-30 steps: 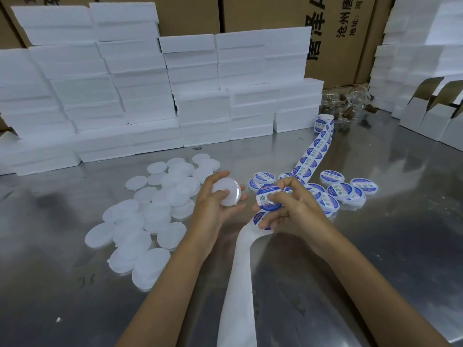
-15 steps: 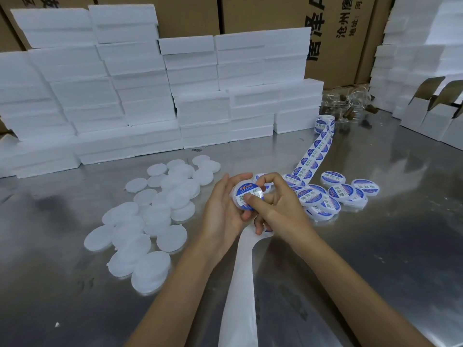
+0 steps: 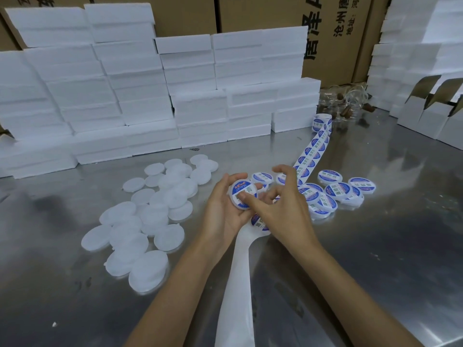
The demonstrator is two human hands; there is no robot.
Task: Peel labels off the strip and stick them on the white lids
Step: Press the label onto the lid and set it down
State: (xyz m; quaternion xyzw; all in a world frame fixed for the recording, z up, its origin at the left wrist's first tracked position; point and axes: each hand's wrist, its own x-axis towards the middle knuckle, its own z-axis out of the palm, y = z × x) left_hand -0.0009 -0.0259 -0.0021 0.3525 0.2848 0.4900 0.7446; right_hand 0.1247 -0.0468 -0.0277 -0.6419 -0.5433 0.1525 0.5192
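Observation:
My left hand [image 3: 220, 214] grips a white lid [image 3: 243, 196] that carries a round blue-and-white label. My right hand [image 3: 280, 209] presses its thumb on that label, the other fingers spread above. The label strip [image 3: 313, 151] runs from a roll [image 3: 322, 122] at the back down under my hands. Its bare white backing [image 3: 238, 284] trails toward me. Several plain white lids [image 3: 150, 209] lie in a heap on the left. Several labelled lids [image 3: 338, 191] lie on the right.
Everything rests on a steel table [image 3: 375, 246]. White foam blocks [image 3: 150, 96] are stacked along the back, with cardboard cartons [image 3: 338, 33] behind. Small glass jars [image 3: 348, 106] sit at the back right, beside open white boxes [image 3: 431, 113].
My right hand brought a peeled label onto the bare lid in my left hand. Now its thumb rubs the label down and its fingers have spread open.

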